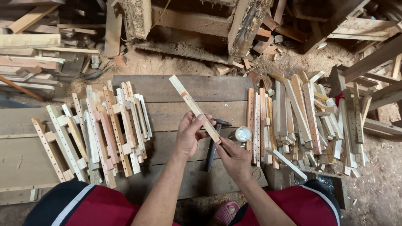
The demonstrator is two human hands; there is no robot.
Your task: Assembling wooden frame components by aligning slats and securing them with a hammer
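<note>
A long, thin, pale wooden slat (194,108) with an orange-brown mark near its upper part is held slantwise above the grey plank work surface (176,94). The left hand (189,134) closes its fingers around the slat's middle; the right hand (235,159) pinches the lower end. A dark-headed hammer (214,144) lies beneath, with assembled pale wooden frames (98,132) left, loose slats (301,121) right, and sawdust-strewn ground (377,184) with scrap timber around.
</note>
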